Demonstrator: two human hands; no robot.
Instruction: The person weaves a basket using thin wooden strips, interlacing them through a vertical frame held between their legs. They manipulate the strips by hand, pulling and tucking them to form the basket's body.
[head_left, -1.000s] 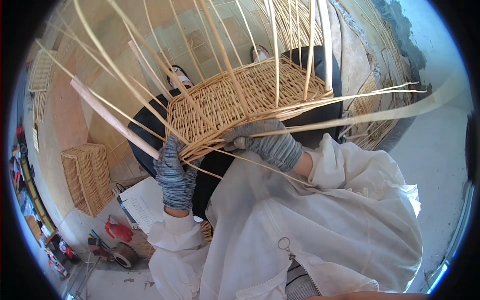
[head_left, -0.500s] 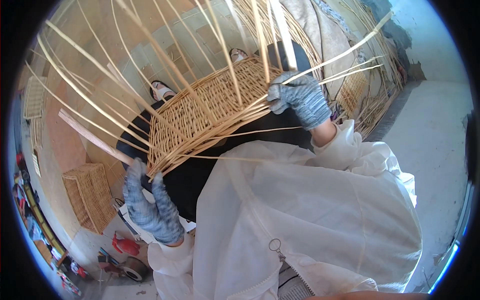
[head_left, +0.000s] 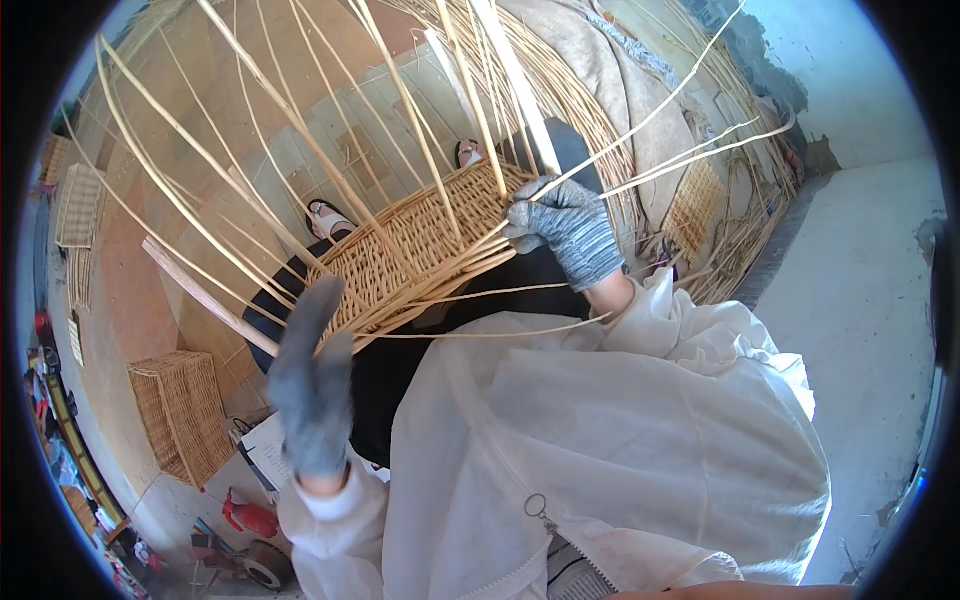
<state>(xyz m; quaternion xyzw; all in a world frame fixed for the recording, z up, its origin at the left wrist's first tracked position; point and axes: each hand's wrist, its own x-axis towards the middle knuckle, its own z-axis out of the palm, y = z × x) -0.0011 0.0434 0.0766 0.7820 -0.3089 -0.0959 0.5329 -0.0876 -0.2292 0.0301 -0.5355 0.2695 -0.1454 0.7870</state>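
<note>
A partly woven wicker basket (head_left: 395, 265) rests across my lap, its tall bare stakes fanning away from me. At its near right corner my right hand (head_left: 568, 232), in a grey knitted glove, is closed round willow rods (head_left: 650, 125) whose long ends stick out to the right. My left hand (head_left: 312, 385), gloved the same way and smeared a little by motion, is at the near left corner. Its fingers stretch forward with the thumb apart, and nothing shows in them. A thick pale stake (head_left: 205, 295) slants up from that corner. Two loose weaver ends trail over my dark lap.
A bundle of long willow rods (head_left: 590, 105) lies on the floor at the far right, beside a beige cloth (head_left: 640, 60). To the left stand a finished wicker basket (head_left: 180, 415) and a red object (head_left: 248, 515). A pale wall (head_left: 850, 300) closes the right side.
My left hand has moved up and right off the thick stake's base to the basket's corner. The right hand keeps its hold; basket and rods have shifted slightly in view.
</note>
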